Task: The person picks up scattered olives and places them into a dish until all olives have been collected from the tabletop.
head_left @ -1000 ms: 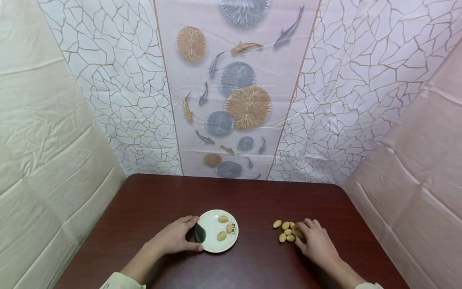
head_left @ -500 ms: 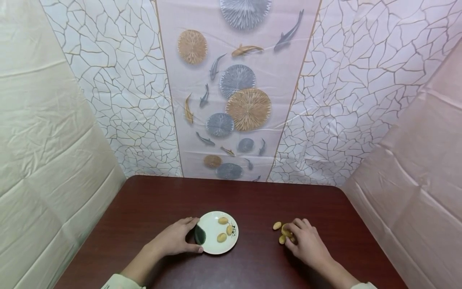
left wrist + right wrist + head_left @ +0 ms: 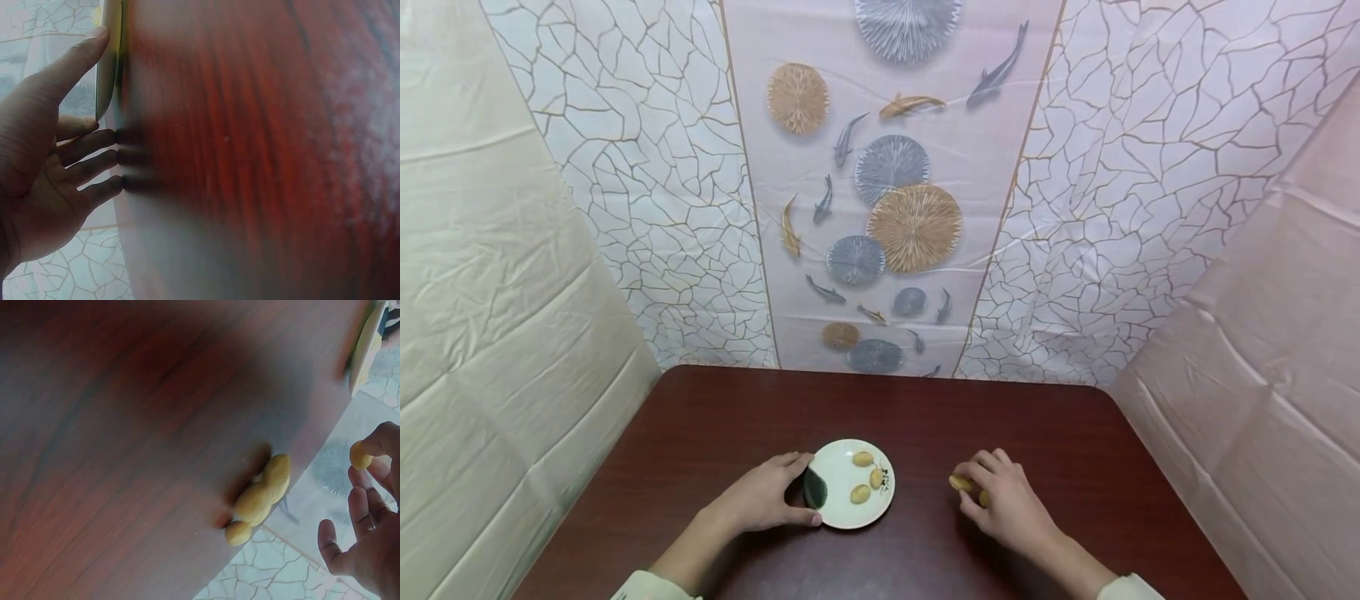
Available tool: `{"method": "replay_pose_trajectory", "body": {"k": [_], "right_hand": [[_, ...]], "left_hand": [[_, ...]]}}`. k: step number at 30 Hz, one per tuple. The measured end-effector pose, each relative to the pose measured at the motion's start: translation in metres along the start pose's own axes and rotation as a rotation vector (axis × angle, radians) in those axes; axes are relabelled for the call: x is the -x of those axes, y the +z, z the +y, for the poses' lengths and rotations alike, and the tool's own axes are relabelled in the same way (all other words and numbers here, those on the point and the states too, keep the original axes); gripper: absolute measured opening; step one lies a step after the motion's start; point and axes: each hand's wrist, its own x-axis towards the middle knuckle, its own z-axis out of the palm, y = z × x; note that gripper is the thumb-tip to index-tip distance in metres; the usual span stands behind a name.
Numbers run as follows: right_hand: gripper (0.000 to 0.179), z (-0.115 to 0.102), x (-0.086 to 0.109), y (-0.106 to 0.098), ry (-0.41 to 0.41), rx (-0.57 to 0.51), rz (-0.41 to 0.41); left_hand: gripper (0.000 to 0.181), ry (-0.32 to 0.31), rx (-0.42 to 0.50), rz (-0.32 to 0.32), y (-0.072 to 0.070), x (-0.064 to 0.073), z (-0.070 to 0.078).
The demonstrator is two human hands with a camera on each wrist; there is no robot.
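My left hand [image 3: 760,497] holds the left side of a small white plate [image 3: 842,469] in the head view, thumb at the near rim and index finger at the far rim. The plate has a dark green patch on its left and bears 3 small yellow oval pieces [image 3: 861,494]. To the right, my right hand [image 3: 1009,502] pinches a similar yellow oval piece [image 3: 360,455] between thumb and finger, raised above the table in the right wrist view. Several more yellow oval pieces [image 3: 255,503] lie together on the table, mostly hidden behind the right hand in the head view.
The dark red-brown wooden table [image 3: 895,408] has rounded far corners. Behind it hangs a patterned cloth [image 3: 917,225] with fish and round motifs, and plain pale cloth [image 3: 1262,358] closes off both sides.
My right hand has moved left over the group of yellow pieces toward the plate, carrying one piece. The left hand and the plate stay where they were.
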Motion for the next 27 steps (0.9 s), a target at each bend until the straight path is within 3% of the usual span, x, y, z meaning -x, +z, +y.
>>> {"method": "replay_pose_trajectory", "body": {"k": [8, 27], "right_hand": [[0.04, -0.014, -0.013, 0.007, -0.062, -0.061, 0.024], [0.024, -0.05, -0.036, 0.022, -0.059, -0.179, -0.185]], "left_hand": [[0.112, -0.021, -0.011, -0.004, 0.001, -0.002, -0.001], [0.112, -0.023, 0.004, -0.011, -0.001, 0.0, 0.002]]}}
